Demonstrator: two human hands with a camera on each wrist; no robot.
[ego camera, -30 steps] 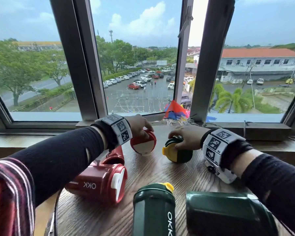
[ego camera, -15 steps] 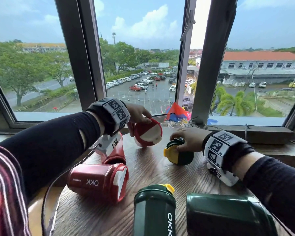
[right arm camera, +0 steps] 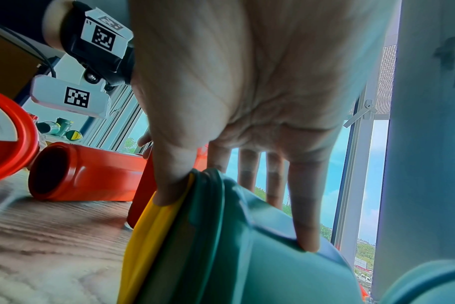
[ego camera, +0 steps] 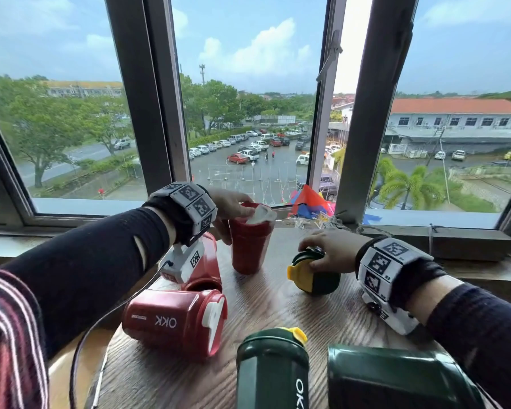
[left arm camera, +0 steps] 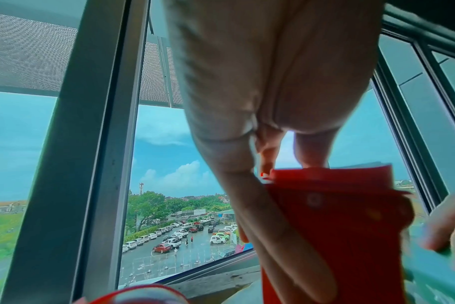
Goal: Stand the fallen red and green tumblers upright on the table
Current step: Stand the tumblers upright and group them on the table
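Head view, hands: left hand (ego camera: 229, 206) grips the lid end of the upright red plastic tumbler with white flip lid (ego camera: 250, 242) at the far side of the round wood-grain table (ego camera: 278, 308); right hand (ego camera: 331, 252) curls over the lying dark green tumbler with yellow lid (ego camera: 313, 274).
Head view, others: three more tumblers lie nearer.
Left wrist view: fingers (left arm camera: 309, 152) pinch the red rim; the base is hidden.
Right wrist view: thumb on the yellow lid edge, fingers draped over the body, detail the head view hides.
Step advice: likely seat the red base flat before letting go, then pivot the green one on its base.
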